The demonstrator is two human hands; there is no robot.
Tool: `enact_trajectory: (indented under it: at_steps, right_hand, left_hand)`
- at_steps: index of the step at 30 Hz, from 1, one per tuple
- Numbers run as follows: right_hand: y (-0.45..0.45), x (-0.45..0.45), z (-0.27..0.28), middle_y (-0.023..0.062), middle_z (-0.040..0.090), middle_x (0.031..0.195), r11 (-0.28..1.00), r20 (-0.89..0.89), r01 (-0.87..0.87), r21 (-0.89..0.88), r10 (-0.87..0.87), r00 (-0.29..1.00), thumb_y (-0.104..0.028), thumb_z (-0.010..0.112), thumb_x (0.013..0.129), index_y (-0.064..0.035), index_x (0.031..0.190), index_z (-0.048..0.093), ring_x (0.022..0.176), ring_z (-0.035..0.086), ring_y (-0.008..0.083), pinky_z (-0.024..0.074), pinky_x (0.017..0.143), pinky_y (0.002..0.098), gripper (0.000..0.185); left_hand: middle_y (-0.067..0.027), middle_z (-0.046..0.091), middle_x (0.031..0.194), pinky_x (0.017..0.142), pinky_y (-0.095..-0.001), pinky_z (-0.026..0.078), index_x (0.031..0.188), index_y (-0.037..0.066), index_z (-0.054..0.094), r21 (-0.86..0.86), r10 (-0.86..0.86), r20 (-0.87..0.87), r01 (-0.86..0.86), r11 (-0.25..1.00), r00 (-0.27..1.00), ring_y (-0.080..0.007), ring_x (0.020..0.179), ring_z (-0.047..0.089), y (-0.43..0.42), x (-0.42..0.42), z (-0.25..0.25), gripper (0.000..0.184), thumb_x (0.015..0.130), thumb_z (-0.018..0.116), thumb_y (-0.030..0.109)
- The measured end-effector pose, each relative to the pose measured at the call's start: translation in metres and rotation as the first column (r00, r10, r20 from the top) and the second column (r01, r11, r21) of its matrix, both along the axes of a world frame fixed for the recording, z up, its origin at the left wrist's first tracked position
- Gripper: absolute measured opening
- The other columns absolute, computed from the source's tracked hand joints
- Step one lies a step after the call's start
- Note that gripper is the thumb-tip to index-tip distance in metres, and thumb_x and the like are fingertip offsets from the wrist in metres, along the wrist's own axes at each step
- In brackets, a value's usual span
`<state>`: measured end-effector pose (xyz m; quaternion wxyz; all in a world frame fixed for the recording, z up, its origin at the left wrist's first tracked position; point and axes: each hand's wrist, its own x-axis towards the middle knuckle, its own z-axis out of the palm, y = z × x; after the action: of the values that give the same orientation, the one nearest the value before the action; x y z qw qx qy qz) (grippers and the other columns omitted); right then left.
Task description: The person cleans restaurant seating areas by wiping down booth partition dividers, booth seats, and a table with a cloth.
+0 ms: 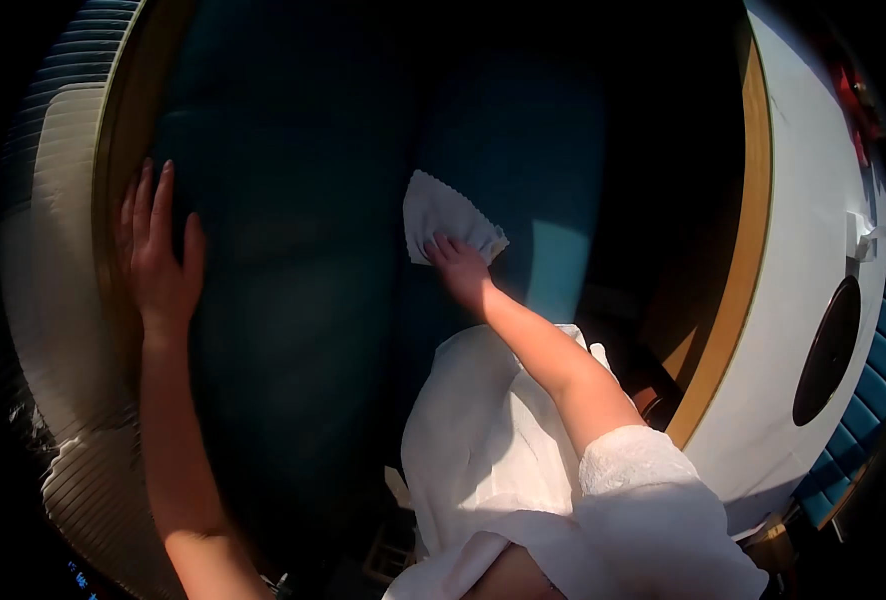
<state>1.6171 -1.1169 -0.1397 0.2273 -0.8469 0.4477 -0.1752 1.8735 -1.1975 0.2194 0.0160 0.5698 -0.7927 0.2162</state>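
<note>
On the dark teal cushioned seat (503, 120), near the middle of the view, a white cloth with a zigzag edge (433, 205) lies under my right hand (459, 268). The fingers of that hand press on the cloth's lower part. At the left, my left hand (161, 245) rests with fingers stretched out against the wooden edge beside the tall teal backrest (283, 250). That hand holds nothing. A patch of sunlight falls on the seat to the right of the cloth.
On the right stands a white table (793, 250) with a wooden edge, bearing a round black object (827, 350) and a small white item (863, 237). Blue ribbed upholstery (863, 410) shows beyond it. Pale blinds (58, 200) line the far left.
</note>
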Motion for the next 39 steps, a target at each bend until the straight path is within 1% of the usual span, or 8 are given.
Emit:
enact_trajectory:
  at_steps: [5, 9, 13, 16, 23, 28, 36, 39]
  right_hand:
    - [0.023, 0.037, -0.067, 0.0101, 0.04, 0.133, 0.939, 0.023, -0.309, -0.15, 0.315, 0.949, -0.021, 0.052, 0.078, -0.0176, 0.114, 0.055, 0.127, 0.033, 0.0305, 0.0261, 0.1, 0.0553, 0.036]
    - [-0.094, -0.055, -0.054, 0.01, 0.036, 0.138, 0.93, -0.17, 0.317, -0.187, -0.349, 0.922, -0.033, 0.053, 0.084, -0.0241, 0.126, 0.047, 0.128, 0.03, 0.0333, 0.0214, 0.103, 0.0522, 0.043]
    - [-0.162, -0.227, -0.055, 0.0152, 0.057, 0.115, 0.039, -0.535, 0.944, 0.329, -0.815, 0.22, -0.034, 0.044, 0.09, -0.0176, 0.121, 0.051, 0.105, 0.054, 0.0328, 0.0444, 0.085, 0.0434, 0.036]
    - [-0.158, -0.275, -0.047, 0.02, 0.062, 0.1, -0.025, -0.181, 0.957, 0.288, -0.983, 0.028, -0.029, 0.039, 0.092, -0.002, 0.105, 0.057, 0.093, 0.059, 0.0371, 0.0474, 0.078, 0.0408, 0.035]
    - [-0.144, -0.015, -0.027, 0.0104, 0.053, 0.116, 0.96, 0.083, 0.225, -0.167, -0.213, 0.973, -0.015, 0.055, 0.079, -0.0118, 0.108, 0.056, 0.097, 0.052, 0.027, 0.0411, 0.085, 0.042, 0.029]
    - [-0.173, 0.039, -0.082, 0.0107, 0.049, 0.122, 0.979, -0.12, -0.202, -0.033, 0.196, 0.973, -0.023, 0.052, 0.08, -0.0137, 0.102, 0.06, 0.122, 0.037, 0.0317, 0.0258, 0.102, 0.0478, 0.026]
    - [-0.241, -0.179, -0.092, 0.0126, 0.044, 0.13, 0.539, -0.172, 0.693, -0.478, -0.831, 0.528, -0.03, 0.043, 0.088, -0.0184, 0.126, 0.045, 0.117, 0.043, 0.0351, 0.0325, 0.097, 0.0467, 0.039]
    - [-0.203, -0.276, -0.105, 0.0159, 0.056, 0.116, 0.239, -0.416, 0.936, 0.26, -0.847, 0.332, -0.031, 0.04, 0.091, -0.0134, 0.123, 0.047, 0.109, 0.053, 0.0264, 0.0403, 0.092, 0.034, 0.037]
  left_hand:
    - [-0.0113, 0.044, 0.134, 0.106, -0.0439, 0.024, 0.131, 0.009, 0.043, 0.052, -0.012, 0.05, 0.01, 0.999, 0.999, -0.0285, 0.125, 0.039, -0.003, -0.009, 0.003, 0.043, 0.089, 0.045, 0.017]
    - [-0.013, 0.044, 0.133, 0.105, -0.0447, 0.024, 0.13, 0.005, 0.043, 0.072, -0.033, 0.103, 0.026, 0.997, 0.994, -0.028, 0.125, 0.039, -0.007, -0.007, 0.004, 0.041, 0.092, 0.038, 0.019]
    - [-0.0145, 0.043, 0.134, 0.104, -0.0439, 0.024, 0.13, 0.003, 0.042, 0.069, -0.017, 0.091, 0.011, 0.998, 0.996, -0.029, 0.125, 0.039, -0.008, -0.008, 0.005, 0.041, 0.091, 0.039, 0.017]
    - [-0.015, 0.043, 0.134, 0.104, -0.0442, 0.024, 0.13, 0.003, 0.042, 0.07, 0.007, 0.112, -0.015, 0.997, 0.994, -0.0291, 0.125, 0.039, -0.005, -0.006, 0.006, 0.042, 0.091, 0.039, 0.017]
    - [-0.0159, 0.042, 0.134, 0.105, -0.0469, 0.022, 0.131, 0.003, 0.041, 0.105, 0.037, 0.113, -0.049, 0.993, 0.993, -0.0306, 0.125, 0.038, -0.005, -0.009, 0.004, 0.044, 0.09, 0.038, 0.019]
    - [-0.0205, 0.042, 0.132, 0.104, -0.0446, 0.026, 0.129, -0.004, 0.04, 0.135, 0.016, 0.112, -0.031, 0.99, 0.994, -0.0336, 0.124, 0.039, -0.006, -0.004, 0.001, 0.045, 0.091, 0.034, 0.019]
    - [-0.019, 0.04, 0.134, 0.104, -0.0434, 0.027, 0.13, -0.002, 0.039, 0.136, 0.012, 0.098, -0.026, 0.99, 0.995, -0.0331, 0.124, 0.038, -0.008, -0.006, 0.004, 0.045, 0.092, 0.034, 0.021]
    - [-0.0183, 0.04, 0.135, 0.104, -0.0443, 0.026, 0.131, 0.0, 0.039, 0.121, 0.029, 0.141, -0.046, 0.992, 0.99, -0.0327, 0.124, 0.038, -0.006, -0.007, 0.006, 0.045, 0.092, 0.034, 0.021]
